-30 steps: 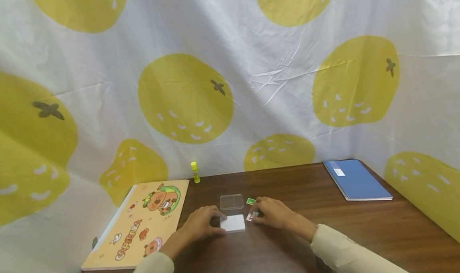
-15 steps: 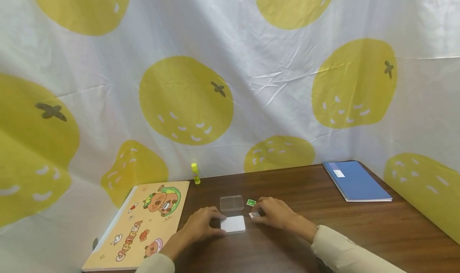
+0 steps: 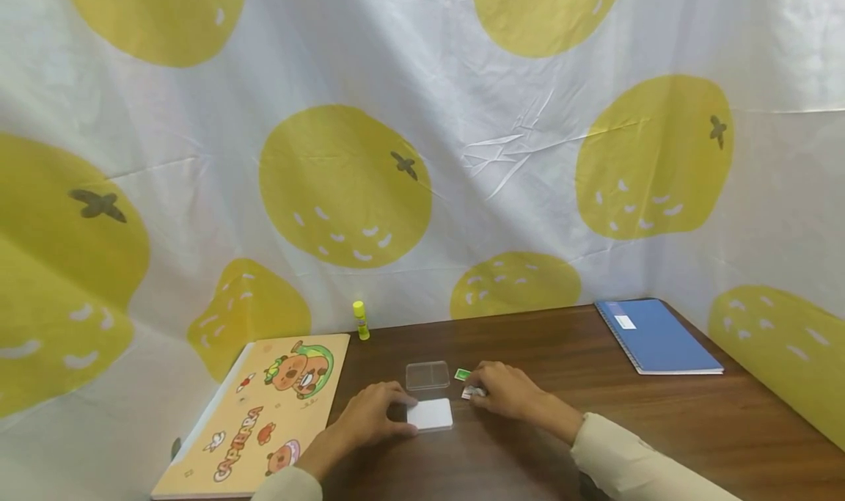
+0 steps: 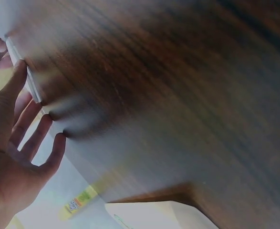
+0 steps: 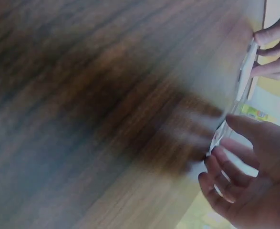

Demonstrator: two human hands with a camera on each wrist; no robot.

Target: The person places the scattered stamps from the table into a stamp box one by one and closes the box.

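My left hand (image 3: 375,411) grips the left side of a white stack of cards (image 3: 430,414), thumb at the near corner and forefinger at the far one. The stack seems to sit in a shallow clear case. My right hand (image 3: 505,389) pinches a small stamp-like paper (image 3: 472,392), white with printing, just right of the stack; the fingers hide part of it. In the right wrist view this paper (image 5: 218,135) stands tilted between thumb and fingertips. A green stamp with a white border (image 3: 462,375) lies just beyond the right fingertips.
A clear plastic lid (image 3: 427,375) lies behind the stack. A yellow glue stick (image 3: 361,320) stands at the table's back edge. On the left lies a capybara-print folder (image 3: 264,413), on the right a blue spiral notebook (image 3: 660,337). A lemon-patterned curtain (image 3: 462,193) surrounds the table.
My right hand has drawn the small printed paper slightly to the right, away from the stack, and tilted it up. The left hand keeps its place at the stack.
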